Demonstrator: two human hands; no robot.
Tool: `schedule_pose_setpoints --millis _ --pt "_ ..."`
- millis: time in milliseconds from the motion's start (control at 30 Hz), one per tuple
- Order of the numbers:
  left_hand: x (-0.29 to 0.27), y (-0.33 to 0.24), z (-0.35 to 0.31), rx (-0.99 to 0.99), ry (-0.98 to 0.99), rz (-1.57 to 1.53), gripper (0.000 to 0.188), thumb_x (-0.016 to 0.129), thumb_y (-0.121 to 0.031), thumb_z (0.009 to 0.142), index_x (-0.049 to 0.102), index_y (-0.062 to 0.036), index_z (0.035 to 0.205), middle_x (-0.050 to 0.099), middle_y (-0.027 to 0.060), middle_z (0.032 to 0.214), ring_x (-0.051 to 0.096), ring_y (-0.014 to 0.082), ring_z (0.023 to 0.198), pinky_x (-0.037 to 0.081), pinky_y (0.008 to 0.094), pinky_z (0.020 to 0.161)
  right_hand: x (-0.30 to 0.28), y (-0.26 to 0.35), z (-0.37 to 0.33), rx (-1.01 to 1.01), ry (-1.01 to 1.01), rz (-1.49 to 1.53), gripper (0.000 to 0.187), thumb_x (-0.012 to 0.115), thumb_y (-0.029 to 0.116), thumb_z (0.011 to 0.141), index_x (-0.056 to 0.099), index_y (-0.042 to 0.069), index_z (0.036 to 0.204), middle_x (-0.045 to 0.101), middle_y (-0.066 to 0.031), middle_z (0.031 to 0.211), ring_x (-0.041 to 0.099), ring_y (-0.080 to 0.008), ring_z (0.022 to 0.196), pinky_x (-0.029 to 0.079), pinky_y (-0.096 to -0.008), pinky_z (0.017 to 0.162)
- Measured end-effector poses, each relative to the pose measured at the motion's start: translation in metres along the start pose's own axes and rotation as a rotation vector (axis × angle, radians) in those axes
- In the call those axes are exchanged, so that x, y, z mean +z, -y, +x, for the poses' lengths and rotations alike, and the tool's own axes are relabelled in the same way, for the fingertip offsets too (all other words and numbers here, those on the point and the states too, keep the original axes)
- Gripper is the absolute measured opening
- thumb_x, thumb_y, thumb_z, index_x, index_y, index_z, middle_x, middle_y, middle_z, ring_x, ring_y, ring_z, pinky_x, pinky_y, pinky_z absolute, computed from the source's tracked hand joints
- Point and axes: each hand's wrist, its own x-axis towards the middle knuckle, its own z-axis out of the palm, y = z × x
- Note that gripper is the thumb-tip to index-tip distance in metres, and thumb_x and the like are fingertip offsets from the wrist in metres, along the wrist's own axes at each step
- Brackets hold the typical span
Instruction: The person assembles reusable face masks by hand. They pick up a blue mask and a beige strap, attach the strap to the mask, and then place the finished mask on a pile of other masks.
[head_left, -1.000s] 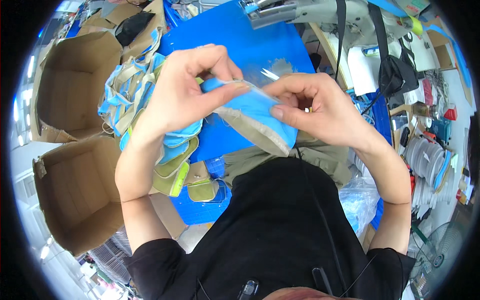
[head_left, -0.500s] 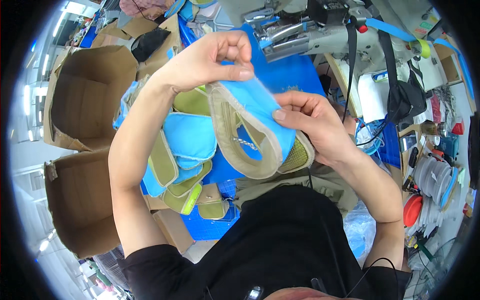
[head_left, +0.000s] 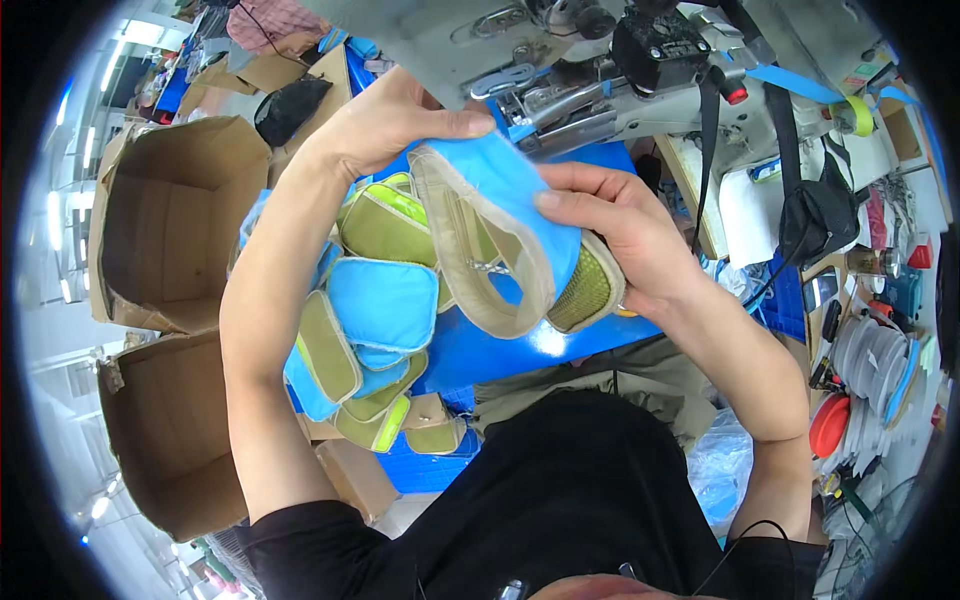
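The left hand (head_left: 405,120) and right hand (head_left: 610,215) pinched a blue-and-olive pouch (head_left: 505,185) above the blue table (head_left: 480,352). Just turned, it showed its beige-rimmed opening, seemingly making that rim easier to work near the sewing machine (head_left: 640,112).

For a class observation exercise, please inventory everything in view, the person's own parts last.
Held fabric piece: one, blue, beige and olive, centre
Other fabric pieces: several, blue and olive, centre-left
Tabletop: one, blue, beneath
Sewing machine: one, grey, top
Large open boxes: two, brown, left
Ring: one, yellow-green, upper right
Disc: one, red, right
Plastic bag: one, clear, lower right
Smaller clutter: uncountable, mixed, edges
Shirt: one, black, bottom
Left hand: one, bare, piece's top
Right hand: one, bare, piece's right
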Motion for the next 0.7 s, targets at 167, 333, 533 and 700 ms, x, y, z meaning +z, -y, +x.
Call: schedule_pose_setpoints --millis 167,333,533,700 --pt "-0.006 -0.001 0.001 -0.058 0.013 0.026 0.038 0.082 -0.009 0.085 0.068 0.0014 0.119 0.073 0.0084 0.108 0.069 0.0159 0.099 0.056 0.0303 0.088 0.003 0.003 0.001 -0.013 0.001 -0.011 0.036 0.067 0.006 0.094 0.064 -0.009 0.126 0.073 -0.0162 0.112 0.074 -0.0186 0.094 0.061 -0.0318 0.085" --pt "-0.011 0.009 0.006 -0.053 0.017 -0.042 0.040 0.082 -0.007 0.084 0.068 0.0018 0.121 0.073 0.0087 0.110 0.069 0.0168 0.099 0.056 0.0314 0.090 0.003 0.003 0.005 -0.019 0.007 0.004 0.037 0.067 0.006 0.093 0.063 -0.009 0.127 0.073 -0.0166 0.112 0.074 -0.0193 0.095 0.061 -0.0322 0.085" --pt "-0.007 0.003 0.012 -0.020 -0.016 -0.052 0.043 0.081 -0.005 0.084 0.067 0.0015 0.124 0.072 0.0088 0.112 0.067 0.0170 0.098 0.057 0.0311 0.087 0.004 0.000 0.009 -0.054 -0.030 0.041 0.035 0.068 0.007 0.094 0.065 -0.008 0.125 0.073 -0.0158 0.110 0.073 -0.0188 0.094 0.061 -0.0315 0.084" --pt "-0.016 0.000 0.024 -0.030 0.003 -0.091 0.032 0.083 -0.009 0.085 0.068 -0.0039 0.113 0.070 0.0034 0.103 0.065 0.0140 0.092 0.054 0.0289 0.081 0.006 -0.002 0.015 -0.092 -0.078 0.082 0.028 0.069 0.009 0.094 0.068 -0.006 0.119 0.074 -0.0132 0.106 0.072 -0.0166 0.092 0.059 -0.0294 0.082"
